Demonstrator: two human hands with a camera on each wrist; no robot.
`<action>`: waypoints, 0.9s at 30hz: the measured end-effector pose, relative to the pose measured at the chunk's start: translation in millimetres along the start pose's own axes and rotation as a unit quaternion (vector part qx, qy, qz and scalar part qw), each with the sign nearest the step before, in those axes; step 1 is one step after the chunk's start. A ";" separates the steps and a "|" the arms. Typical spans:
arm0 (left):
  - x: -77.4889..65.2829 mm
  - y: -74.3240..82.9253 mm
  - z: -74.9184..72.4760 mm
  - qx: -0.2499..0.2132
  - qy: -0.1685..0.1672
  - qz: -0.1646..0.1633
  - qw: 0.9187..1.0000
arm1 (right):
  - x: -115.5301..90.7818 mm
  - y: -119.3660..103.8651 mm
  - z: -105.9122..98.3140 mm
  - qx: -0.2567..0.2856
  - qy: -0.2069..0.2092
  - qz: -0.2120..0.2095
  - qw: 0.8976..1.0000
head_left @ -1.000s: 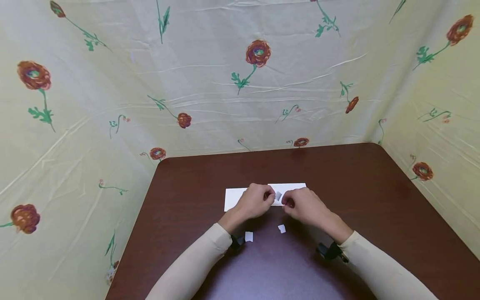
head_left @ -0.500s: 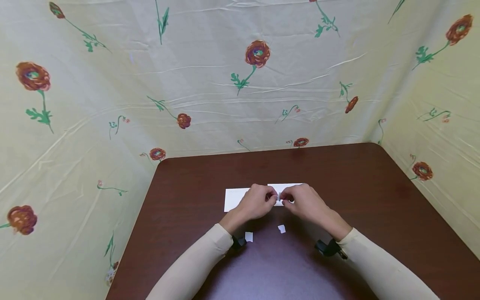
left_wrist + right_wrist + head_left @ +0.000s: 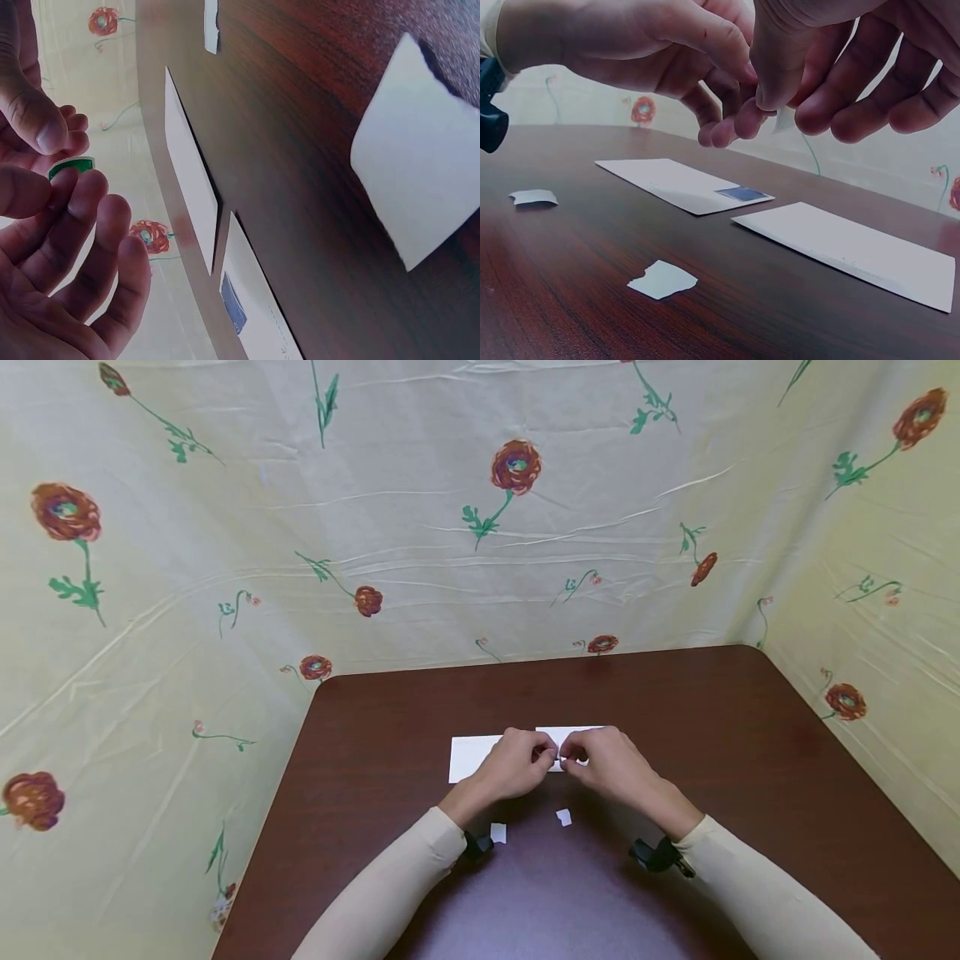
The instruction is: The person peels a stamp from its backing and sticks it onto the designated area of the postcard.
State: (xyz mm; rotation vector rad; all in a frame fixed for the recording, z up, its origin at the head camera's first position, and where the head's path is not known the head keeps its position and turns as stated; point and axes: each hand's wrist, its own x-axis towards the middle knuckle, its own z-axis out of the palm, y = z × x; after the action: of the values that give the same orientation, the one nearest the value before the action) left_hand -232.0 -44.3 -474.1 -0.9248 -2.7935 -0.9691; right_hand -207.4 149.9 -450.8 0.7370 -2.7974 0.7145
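Observation:
My left hand [image 3: 510,764] pinches a small stamp with a green face [image 3: 73,166] and a white back [image 3: 784,120], held in the air over the table. From the other side my right hand [image 3: 611,768] meets it, thumb and fingertips together at the stamp's edge. Fingers cover most of the stamp. Beneath and behind the hands lie two white envelopes. The left envelope [image 3: 660,184] carries a dark blue stamp [image 3: 741,193] in one corner; the right envelope [image 3: 855,251] shows a plain white face in the right wrist view.
Two torn white paper scraps lie on the brown table nearer me, one scrap [image 3: 498,833] by the left wrist and the other scrap [image 3: 564,817] between the forearms. A flower-printed curtain [image 3: 420,543] surrounds the table's back and sides.
My right hand has moved left until its fingertips meet the left hand's at the stamp. The stamp has turned from face-on to nearly edge-on, mostly covered now. Envelopes and scraps stay put.

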 end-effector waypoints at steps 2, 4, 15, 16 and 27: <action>-0.1 0.5 -0.2 -0.006 0.001 0.002 1.000 | 0.0 0.4 0.4 0.001 0.003 0.001 1.000; -0.3 0.7 -0.2 -0.008 0.000 0.004 1.000 | -0.1 0.7 0.8 0.000 0.006 0.002 1.000; -1.1 -0.1 0.8 -0.005 0.003 -0.001 1.000 | -1.2 1.2 0.9 -0.021 0.019 -0.002 1.000; -1.1 0.0 0.4 -0.005 0.005 0.000 1.000 | -1.2 1.3 0.8 -0.024 0.021 -0.002 1.000; -0.2 -2.2 -1.6 -0.007 0.015 -0.010 1.000 | -1.4 2.2 -3.2 -0.012 0.025 0.009 1.000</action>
State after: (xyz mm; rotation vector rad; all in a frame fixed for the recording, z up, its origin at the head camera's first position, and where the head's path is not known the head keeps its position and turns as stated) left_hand -233.4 -46.7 -474.1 -0.8785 -2.7801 -0.9965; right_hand -207.2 153.8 -449.3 0.6799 -2.7668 0.6909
